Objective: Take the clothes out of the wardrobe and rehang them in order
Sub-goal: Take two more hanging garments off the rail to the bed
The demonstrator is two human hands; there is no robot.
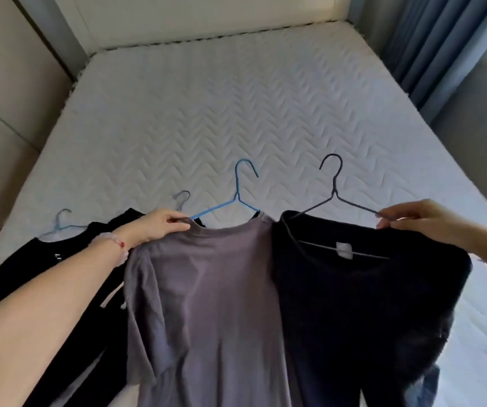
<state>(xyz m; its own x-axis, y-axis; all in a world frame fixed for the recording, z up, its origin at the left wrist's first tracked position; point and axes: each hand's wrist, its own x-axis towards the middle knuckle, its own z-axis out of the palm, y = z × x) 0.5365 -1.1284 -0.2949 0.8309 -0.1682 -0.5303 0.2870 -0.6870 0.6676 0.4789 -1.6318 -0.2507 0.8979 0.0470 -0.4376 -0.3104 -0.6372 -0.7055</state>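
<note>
On the bed (236,98), left grip (160,227) pinches grey shirt (207,304), right grip (412,218), seemingly, dark hanger (334,195).

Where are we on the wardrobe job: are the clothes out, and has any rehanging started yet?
Done: black shirt, grey shirt and navy shirt lie out on the mattress, each on a hanger. In hand: the left hand pinches the blue hanger, the right hand the dark hanger. Left: all the rehanging; no wardrobe rail is in view.
</note>
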